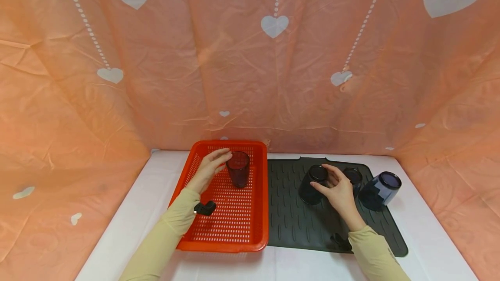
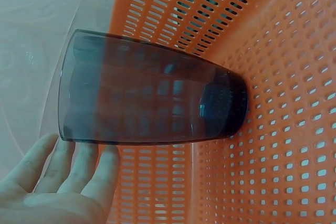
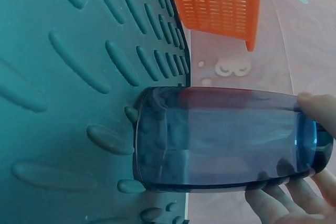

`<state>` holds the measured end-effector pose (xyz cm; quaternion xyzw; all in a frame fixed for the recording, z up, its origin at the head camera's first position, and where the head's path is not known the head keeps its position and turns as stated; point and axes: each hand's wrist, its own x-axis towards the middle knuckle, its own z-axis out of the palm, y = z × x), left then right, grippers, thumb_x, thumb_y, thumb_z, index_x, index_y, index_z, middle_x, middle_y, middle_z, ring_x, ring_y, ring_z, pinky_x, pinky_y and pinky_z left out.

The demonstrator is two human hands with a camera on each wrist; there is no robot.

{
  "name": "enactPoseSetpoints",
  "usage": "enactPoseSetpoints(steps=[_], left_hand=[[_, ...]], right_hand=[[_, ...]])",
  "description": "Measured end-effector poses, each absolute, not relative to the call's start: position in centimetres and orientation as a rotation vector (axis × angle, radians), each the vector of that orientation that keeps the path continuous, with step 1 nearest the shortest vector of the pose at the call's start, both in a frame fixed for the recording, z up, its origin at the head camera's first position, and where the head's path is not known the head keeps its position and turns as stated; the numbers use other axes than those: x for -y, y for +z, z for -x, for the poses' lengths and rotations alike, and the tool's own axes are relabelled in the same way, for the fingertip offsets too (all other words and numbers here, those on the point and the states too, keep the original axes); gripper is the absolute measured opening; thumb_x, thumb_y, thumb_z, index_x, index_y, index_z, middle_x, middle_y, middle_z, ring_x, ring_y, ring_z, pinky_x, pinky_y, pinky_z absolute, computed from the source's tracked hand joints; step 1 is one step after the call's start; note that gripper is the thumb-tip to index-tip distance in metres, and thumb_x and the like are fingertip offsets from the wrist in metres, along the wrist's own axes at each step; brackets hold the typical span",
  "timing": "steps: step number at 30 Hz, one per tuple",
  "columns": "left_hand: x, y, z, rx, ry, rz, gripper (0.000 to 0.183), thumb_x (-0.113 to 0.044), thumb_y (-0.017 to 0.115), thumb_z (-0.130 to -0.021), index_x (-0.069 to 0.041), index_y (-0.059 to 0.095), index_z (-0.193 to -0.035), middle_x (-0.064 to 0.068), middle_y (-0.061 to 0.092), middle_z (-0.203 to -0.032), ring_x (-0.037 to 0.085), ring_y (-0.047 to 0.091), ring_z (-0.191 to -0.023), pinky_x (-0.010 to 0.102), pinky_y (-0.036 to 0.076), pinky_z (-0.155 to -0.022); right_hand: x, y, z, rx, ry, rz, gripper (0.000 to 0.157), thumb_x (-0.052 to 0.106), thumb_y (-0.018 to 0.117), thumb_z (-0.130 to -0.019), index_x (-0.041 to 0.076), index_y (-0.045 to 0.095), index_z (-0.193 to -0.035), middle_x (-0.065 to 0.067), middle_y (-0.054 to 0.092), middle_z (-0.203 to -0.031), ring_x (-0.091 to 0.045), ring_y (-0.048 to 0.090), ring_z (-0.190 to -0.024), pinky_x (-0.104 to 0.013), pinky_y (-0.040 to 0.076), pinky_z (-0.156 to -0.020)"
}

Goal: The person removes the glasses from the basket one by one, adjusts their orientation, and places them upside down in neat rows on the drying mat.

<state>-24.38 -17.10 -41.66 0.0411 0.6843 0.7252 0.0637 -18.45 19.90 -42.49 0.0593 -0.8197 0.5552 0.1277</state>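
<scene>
While bskt (image 1: 259, 211) holds 1 gls (image 1: 238, 170), mat (image 1: 289, 224) holds 3.

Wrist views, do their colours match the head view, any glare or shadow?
Not quite: in the head view, the basket is red, with a soft shadow on the table at its near edge; in the left wrist view, it looks orange, with small bluish glints on the glass; in the right wrist view, the mat, dark grey from the head, looks teal.
</scene>
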Motion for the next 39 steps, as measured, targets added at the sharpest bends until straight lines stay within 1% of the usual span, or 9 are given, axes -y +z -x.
enactPoseSetpoints(steps=[5,11,17,21,26,28,32,36,39], left_hand=[[17.0,-41.9,24.3,-2.135,2.15,-0.136,0.059,-0.021,0.067,-0.091,-0.002,0.042,-0.142,0.012,0.045,-0.142,0.027,0.04,-0.13,0.046,0.031,-0.108],[16.8,-42.2,24.3,-2.263,2.027,-0.157,0.072,-0.021,0.078,-0.082,-0.008,0.043,-0.143,0.008,0.043,-0.143,0.031,0.036,-0.133,0.05,0.031,-0.107],[16.4,-42.3,24.3,-2.35,1.968,-0.133,0.076,-0.022,0.083,-0.076,-0.011,0.046,-0.141,0.003,0.046,-0.141,0.03,0.039,-0.129,0.049,0.039,-0.1],[16.3,-42.4,24.3,-2.376,1.958,-0.141,0.076,-0.018,0.083,-0.076,-0.01,0.046,-0.141,0.006,0.044,-0.143,0.035,0.042,-0.127,0.048,0.042,-0.098],[16.1,-42.5,24.3,-2.374,1.954,-0.178,0.078,-0.011,0.082,-0.075,-0.008,0.043,-0.143,0.012,0.036,-0.147,0.045,0.042,-0.126,0.048,0.043,-0.098],[15.8,-41.7,23.8,-2.397,1.922,-0.189,0.078,-0.008,0.081,-0.076,-0.005,0.042,-0.143,0.015,0.034,-0.148,0.047,0.041,-0.125,0.048,0.044,-0.096],[15.7,-41.4,23.6,-2.439,1.881,-0.211,0.076,-0.007,0.081,-0.076,-0.006,0.043,-0.142,0.015,0.034,-0.147,0.045,0.04,-0.126,0.049,0.042,-0.098],[16.0,-43.0,24.7,-2.409,1.918,-0.229,0.077,-0.008,0.082,-0.075,-0.012,0.045,-0.142,0.008,0.035,-0.147,0.043,0.037,-0.129,0.051,0.039,-0.1],[16.1,-43.0,24.9,-2.352,1.944,-0.229,0.079,-0.006,0.082,-0.075,-0.012,0.043,-0.143,0.009,0.034,-0.147,0.045,0.036,-0.13,0.052,0.039,-0.1]], right_hand=[[-20.3,-43.2,18.8,2.408,1.626,-0.185,0.062,-0.001,0.077,-0.078,-0.005,0.047,-0.132,-0.03,0.045,-0.134,-0.048,0.039,-0.127,-0.057,0.036,-0.099],[-21.4,-45.5,20.0,2.434,1.646,-0.198,0.068,0.01,0.08,-0.079,0.002,0.044,-0.137,-0.023,0.044,-0.137,-0.043,0.038,-0.13,-0.055,0.035,-0.101],[-21.5,-46.0,20.3,2.44,1.651,-0.223,0.07,0.016,0.08,-0.078,0.005,0.044,-0.137,-0.022,0.044,-0.137,-0.043,0.038,-0.13,-0.054,0.035,-0.102],[-21.5,-45.9,20.3,2.46,1.635,-0.224,0.07,0.016,0.08,-0.079,0.005,0.044,-0.137,-0.022,0.045,-0.137,-0.043,0.039,-0.129,-0.054,0.035,-0.102],[-21.4,-45.8,20.2,2.473,1.619,-0.221,0.07,0.017,0.08,-0.079,0.004,0.044,-0.137,-0.022,0.044,-0.137,-0.044,0.039,-0.129,-0.055,0.035,-0.102],[-21.4,-45.8,20.2,2.474,1.621,-0.222,0.07,0.017,0.08,-0.079,0.004,0.043,-0.137,-0.023,0.044,-0.137,-0.044,0.038,-0.13,-0.055,0.034,-0.102],[-21.4,-45.7,20.2,2.47,1.627,-0.228,0.07,0.017,0.08,-0.079,0.003,0.043,-0.138,-0.023,0.043,-0.137,-0.044,0.038,-0.13,-0.055,0.034,-0.102],[-21.4,-45.7,20.2,2.472,1.62,-0.226,0.07,0.016,0.08,-0.079,0.002,0.043,-0.137,-0.023,0.044,-0.136,-0.043,0.039,-0.129,-0.054,0.034,-0.102],[-21.4,-45.8,20.2,2.478,1.611,-0.219,0.07,0.016,0.08,-0.079,0.003,0.043,-0.137,-0.023,0.044,-0.136,-0.043,0.039,-0.129,-0.054,0.035,-0.102]])
